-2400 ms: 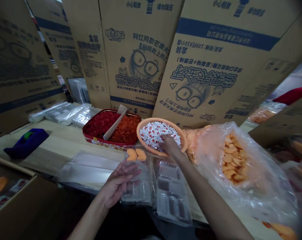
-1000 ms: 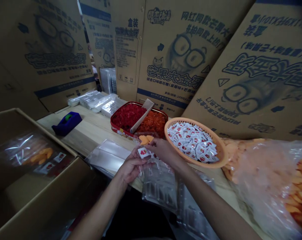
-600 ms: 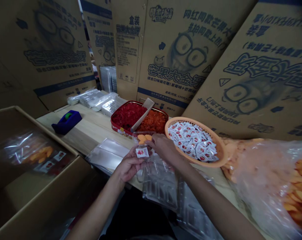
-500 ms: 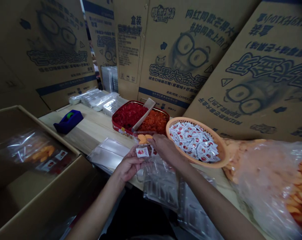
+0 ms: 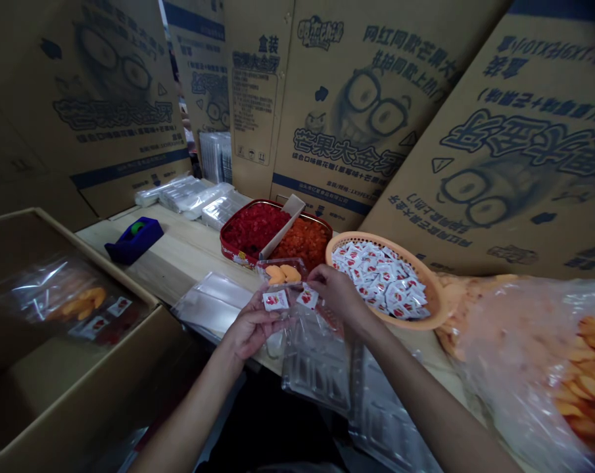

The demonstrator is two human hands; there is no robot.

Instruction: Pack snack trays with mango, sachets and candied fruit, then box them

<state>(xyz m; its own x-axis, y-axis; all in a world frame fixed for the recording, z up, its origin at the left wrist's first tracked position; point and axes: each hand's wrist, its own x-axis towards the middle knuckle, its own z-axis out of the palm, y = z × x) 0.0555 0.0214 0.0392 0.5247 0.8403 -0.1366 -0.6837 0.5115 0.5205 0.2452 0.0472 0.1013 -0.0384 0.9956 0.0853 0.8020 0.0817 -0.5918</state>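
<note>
Backdrop: tall corrugated cardboard cartons (image 5: 336, 112) lean side by side, printed in dark ink with a bespectacled cartoon face and a blue band.
Bench: a pale wooden table (image 5: 179, 263) with a smooth grain runs away from the person.
Box: an open cardboard box (image 5: 95, 374) sits at lower left, holding a glossy clear bag of orange pieces (image 5: 75, 299).
Bag: a big, crinkled clear plastic bag (image 5: 524, 368) of orange dried mango slices lies at right.
Basket: a round orange woven plastic basket (image 5: 432, 295) is heaped with small white-and-red sachets (image 5: 376, 282).
Tin: a red rectangular tin tray (image 5: 233, 246) holds diced red and orange fruit, parted by a cardboard divider (image 5: 280, 226).
Far end: flat stacks of clear plastic packs (image 5: 193, 200) lie beyond a blue tape dispenser (image 5: 134, 241).
Trays: empty clear blister trays (image 5: 317, 368) lie below the hands.
Held tray: a clear blister tray (image 5: 300, 264) with two mango pieces (image 5: 282, 273) sits just beyond the hands, against the tin.
Left hand (image 5: 250, 325): palm turned up, fingers curled, with a first sachet (image 5: 276, 300) gripped at the fingertips.
Right hand (image 5: 339, 293): thumb and fingers pinched together on a second sachet (image 5: 308, 297), just apart from the first.
</note>
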